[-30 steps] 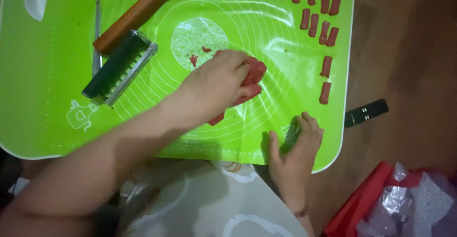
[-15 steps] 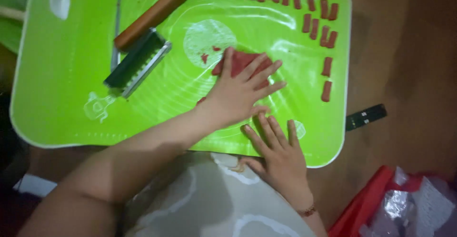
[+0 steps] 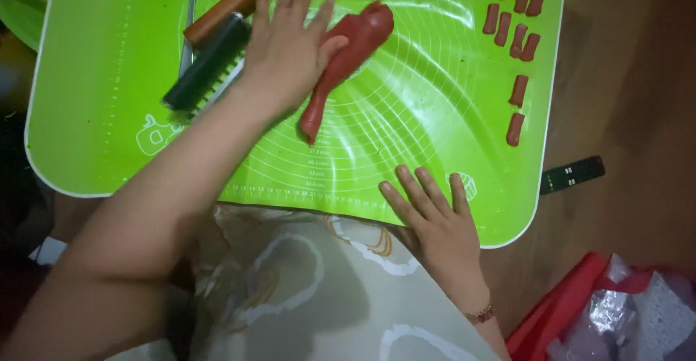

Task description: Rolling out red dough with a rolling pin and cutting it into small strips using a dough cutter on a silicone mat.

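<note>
Red dough roll (image 3: 346,56), flat left hand (image 3: 290,38) touching

Red dough roll (image 3: 346,56), tapered, lying diagonally

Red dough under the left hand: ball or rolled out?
Rolled out: the red dough lies as a long tapered log on the green mat, the left hand flat against it.

Along the green mat's (image 3: 109,114) top and right edges lie short red dough pieces (image 3: 518,38). Near its top-left corner rest a wooden rolling pin (image 3: 228,4) and a dark ridged roller (image 3: 206,62). A black remote (image 3: 573,175) lies off the right edge.
</note>
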